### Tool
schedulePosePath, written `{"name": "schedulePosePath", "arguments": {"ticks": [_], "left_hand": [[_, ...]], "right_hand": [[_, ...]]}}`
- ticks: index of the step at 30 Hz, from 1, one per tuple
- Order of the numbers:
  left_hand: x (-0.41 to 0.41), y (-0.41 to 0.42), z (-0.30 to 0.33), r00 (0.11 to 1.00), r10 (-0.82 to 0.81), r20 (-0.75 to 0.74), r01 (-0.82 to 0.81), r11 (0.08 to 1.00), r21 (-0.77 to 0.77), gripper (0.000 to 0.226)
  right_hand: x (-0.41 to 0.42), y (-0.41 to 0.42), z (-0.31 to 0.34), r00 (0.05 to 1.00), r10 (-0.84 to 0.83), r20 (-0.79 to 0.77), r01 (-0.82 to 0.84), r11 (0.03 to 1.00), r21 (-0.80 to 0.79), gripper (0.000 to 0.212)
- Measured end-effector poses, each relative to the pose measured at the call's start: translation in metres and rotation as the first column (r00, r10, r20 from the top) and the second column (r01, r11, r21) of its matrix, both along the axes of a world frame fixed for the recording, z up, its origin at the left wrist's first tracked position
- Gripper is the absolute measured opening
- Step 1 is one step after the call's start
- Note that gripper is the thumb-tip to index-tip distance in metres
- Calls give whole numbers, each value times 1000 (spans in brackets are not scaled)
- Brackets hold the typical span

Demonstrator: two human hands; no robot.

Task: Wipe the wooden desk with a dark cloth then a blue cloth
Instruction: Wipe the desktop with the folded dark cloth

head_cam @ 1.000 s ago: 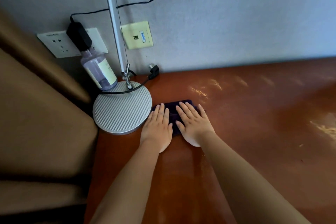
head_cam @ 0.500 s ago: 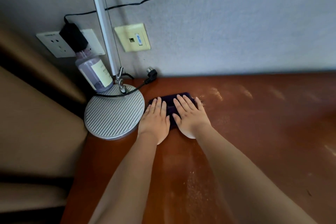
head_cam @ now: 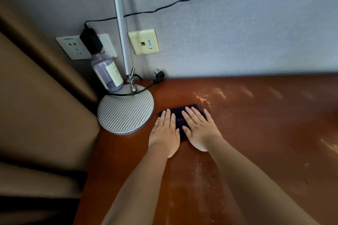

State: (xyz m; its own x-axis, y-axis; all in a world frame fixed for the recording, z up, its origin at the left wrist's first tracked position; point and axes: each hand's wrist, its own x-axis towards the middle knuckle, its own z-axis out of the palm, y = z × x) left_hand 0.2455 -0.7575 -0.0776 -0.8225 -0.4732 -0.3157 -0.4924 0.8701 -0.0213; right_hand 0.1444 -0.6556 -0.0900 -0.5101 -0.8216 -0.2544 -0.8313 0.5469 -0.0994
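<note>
Both hands press a dark cloth flat on the desk.
The left hand and right hand lie side by side, fingers straight and together, near the desk's back left corner, just beside the lamp base.

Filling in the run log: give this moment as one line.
stage: dark-cloth wipe | left hand: flat on dark cloth | right hand: flat on it | desk: dusty streaks | lamp base: beside cloth | blue cloth: unseen
</note>
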Motion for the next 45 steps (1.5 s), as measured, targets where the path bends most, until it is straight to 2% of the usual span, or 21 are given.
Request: {"name": "schedulePosePath", "arguments": {"ticks": [20, 28, 37, 45], "left_hand": [[-107, -76, -6, 999, -38, -32, 35, 996, -76, 57], [-98, -66, -1, 999, -50, -12, 49, 996, -77, 57], [-49, -30, -1, 996, -70, -57, 71, 997, 9, 57], [-65, -37, -5, 995, -56, -79, 57, 998, 13, 58]], "right_hand": [[-102, -73, -2, 999, -29, -41, 28, 999, -18, 57], [-87, -62, 4, 997, -67, -32, 67, 998, 2, 58], [-38, -22, 5, 997, -82, -10, 82, 996, 19, 58], [-65, -30, 1, 998, -18, -59, 19, 1000, 25, 58]]}}
